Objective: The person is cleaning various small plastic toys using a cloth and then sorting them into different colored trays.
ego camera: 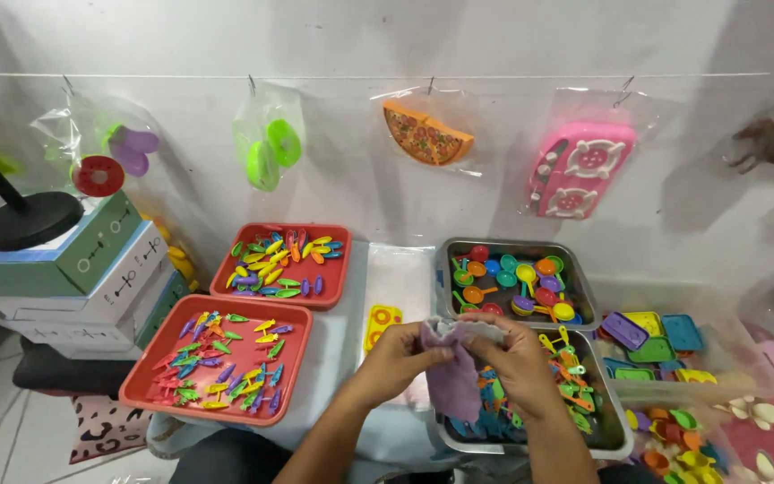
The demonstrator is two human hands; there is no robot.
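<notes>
My left hand point(400, 350) and my right hand point(517, 354) together pinch the top of a small clear plastic bag point(468, 330), with a purple piece point(454, 385) hanging down in or behind it. Both hands hover over the near metal tray point(615, 430), which holds several small coloured toy utensils. A yellow toy piece point(382, 321) lies on the table just left of my left hand.
Two red trays point(145, 376) point(338, 291) of small coloured toy pieces sit at left. A far metal tray point(575, 278) holds toy pans and spoons. A clear bin point(745, 358) of toy plates stands at right. Stacked boxes point(91, 278) are far left. Bagged toys point(427, 134) hang on the wall.
</notes>
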